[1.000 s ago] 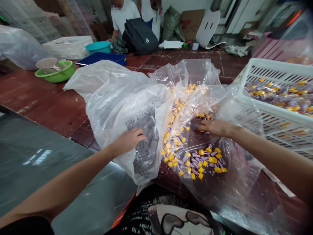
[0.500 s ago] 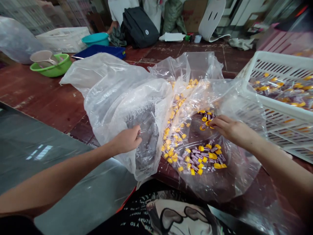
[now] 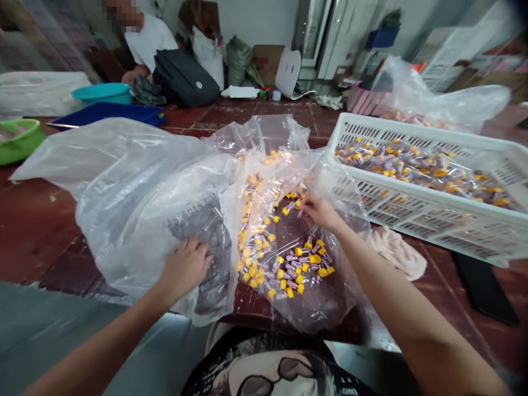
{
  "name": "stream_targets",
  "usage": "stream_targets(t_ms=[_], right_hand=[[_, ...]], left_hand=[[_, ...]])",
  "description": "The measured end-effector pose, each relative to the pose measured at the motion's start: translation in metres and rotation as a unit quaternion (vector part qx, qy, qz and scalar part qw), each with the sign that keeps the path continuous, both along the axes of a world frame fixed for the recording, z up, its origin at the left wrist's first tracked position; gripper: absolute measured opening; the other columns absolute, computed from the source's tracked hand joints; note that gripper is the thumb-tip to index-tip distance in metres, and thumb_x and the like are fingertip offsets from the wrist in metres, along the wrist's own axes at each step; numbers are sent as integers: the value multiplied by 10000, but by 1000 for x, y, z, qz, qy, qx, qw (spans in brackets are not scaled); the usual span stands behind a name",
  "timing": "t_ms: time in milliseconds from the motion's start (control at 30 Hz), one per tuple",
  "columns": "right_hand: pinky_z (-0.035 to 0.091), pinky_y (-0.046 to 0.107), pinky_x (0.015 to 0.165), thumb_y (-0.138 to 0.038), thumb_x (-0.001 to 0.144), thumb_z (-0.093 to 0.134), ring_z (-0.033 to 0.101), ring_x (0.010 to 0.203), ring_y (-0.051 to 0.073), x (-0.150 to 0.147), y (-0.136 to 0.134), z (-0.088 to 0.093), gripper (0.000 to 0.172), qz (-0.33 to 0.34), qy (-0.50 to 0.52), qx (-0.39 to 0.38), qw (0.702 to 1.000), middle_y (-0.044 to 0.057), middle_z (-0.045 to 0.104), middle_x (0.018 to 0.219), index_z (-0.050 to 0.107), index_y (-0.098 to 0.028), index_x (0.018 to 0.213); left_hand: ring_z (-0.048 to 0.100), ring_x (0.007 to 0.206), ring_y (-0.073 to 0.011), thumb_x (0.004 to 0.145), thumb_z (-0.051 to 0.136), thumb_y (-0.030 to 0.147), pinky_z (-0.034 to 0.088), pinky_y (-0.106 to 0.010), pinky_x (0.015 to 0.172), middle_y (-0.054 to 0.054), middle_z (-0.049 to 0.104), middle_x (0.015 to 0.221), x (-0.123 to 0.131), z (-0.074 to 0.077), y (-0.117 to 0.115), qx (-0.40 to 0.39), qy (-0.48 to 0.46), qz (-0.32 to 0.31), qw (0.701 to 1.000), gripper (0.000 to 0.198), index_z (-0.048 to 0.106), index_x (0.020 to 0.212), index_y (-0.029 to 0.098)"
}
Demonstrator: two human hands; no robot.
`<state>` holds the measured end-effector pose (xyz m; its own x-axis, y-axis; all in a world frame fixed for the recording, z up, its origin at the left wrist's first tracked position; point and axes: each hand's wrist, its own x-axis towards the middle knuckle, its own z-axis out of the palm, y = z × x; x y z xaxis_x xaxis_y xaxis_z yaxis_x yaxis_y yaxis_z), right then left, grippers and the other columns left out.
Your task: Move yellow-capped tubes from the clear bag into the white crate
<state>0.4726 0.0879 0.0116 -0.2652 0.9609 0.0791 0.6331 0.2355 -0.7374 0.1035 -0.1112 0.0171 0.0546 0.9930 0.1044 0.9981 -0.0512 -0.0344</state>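
insp a: left hand [image 3: 185, 267]?
insp b: closed on a bunched fold of the clear plastic bag [image 3: 136, 181], near edge of the surface [image 3: 37, 231]. judged: the grip keeps the film pulled back so the mouth lies spread.
insp a: right hand [image 3: 322, 212]?
insp b: inside the open mouth, fingers drawn narrow, tips on the far wrapped candies [image 3: 303, 264]. can't tell if one is pinched.
insp a: candies, where?
insp b: loose on the bag's lower film, betw. both hands, yellow ends showing. more of same in white crate [image 3: 424, 212], just right of bag, film against its wall; prob. set close for short reach. pink cloth [image 3: 398, 253] by crate's near side.
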Motion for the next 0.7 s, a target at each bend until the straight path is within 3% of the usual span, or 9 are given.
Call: stream_targets(t_ms=[67,133,233,333,500,700], right_hand=[[522,262,569,-327,939,598,630,544,152,-3,4,-6,157,-6,-37,-30,999,25,681,704,645,-178,932],[503,258,553,-273,939,594,614,498,150,-4,6,-8,139,-16,-75,-53,996,22,670,649,672,-164,904],[497,263,591,-251,951,585,620,499,156,-4,7,-5,178,-26,-129,-61,989,33,660,611,704,-148,868],[520,275,684,-278,971,582,671,630,161,-9,6,0,198,-26,-164,-42,985,58,721,743,720,-139,945],[498,292,833,-170,909,610,707,920,232,-17,3,4,144,-16,-183,12,983,138,761,941,744,-119,902],[503,273,665,-275,973,551,660,679,167,-2,-11,29,208,19,-127,44,991,68,725,809,710,-141,958]], left_hand=[[585,1212,-385,949,451,335,458,-532,1051,-198,671,1203,1,10,3,51,-75,14,996,315,655,1099,148],[612,1214,-370,957,461,414,468,-529,1060,-182,680,1215,7,20,5,61,-209,31,975,371,593,1184,152],[692,1097,-327,931,513,571,578,-473,904,-142,707,1167,28,32,6,4,-460,42,887,503,530,1243,176],[717,1027,-287,885,604,578,616,-421,799,-133,704,1166,60,40,11,-55,-607,18,793,567,536,1267,165],[726,1025,-225,862,697,462,584,-380,910,-103,725,1157,100,37,25,-130,-660,-24,740,455,619,1213,184],[718,1017,-209,864,724,411,549,-386,971,-100,744,1118,108,14,35,-169,-669,-33,724,354,653,1125,181]])
